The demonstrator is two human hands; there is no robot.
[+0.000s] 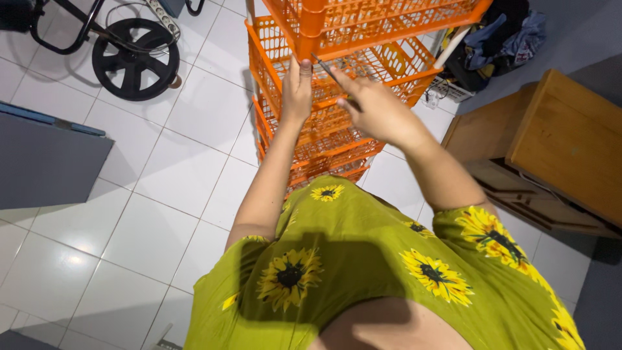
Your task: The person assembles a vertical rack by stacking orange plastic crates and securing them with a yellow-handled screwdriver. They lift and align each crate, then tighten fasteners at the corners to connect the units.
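Near, bottom of frame: green garment (363, 272) with yellow sunflower print fills lower centre to lower right. Both forearms run up from it toward top centre.

Left hand (297, 91), just left of centre in the upper half: fingers point up, laid flat against the front corner post of the orange rack (363, 65). Looks wrapped loosely on the post; fingertips at the joint where the top tier sits. How tight, can't tell.

Right hand (372, 107), just right of it, the two hands near but apart: fingers partly curled, index and thumb pinching a thin dark rod-like tool (326, 69). The tool angles up-left, tip close to the left hand's fingertips and the rack post. What kind of tool, too thin and blurred to tell.

Rack: stacked orange lattice plastic baskets, several tiers, standing on the white tiled floor (162, 188), top centre of frame.

Right side: wooden furniture (570, 142), light-brown top, lower shelf part below it.

Left edge: grey flat panel (45, 162) with blue edge.

Far, upper left: black wheel (135, 59) with black tubular frame and a white power strip with cable.

Far, upper right: heap of dark and blue clothes (499, 39) behind the rack.
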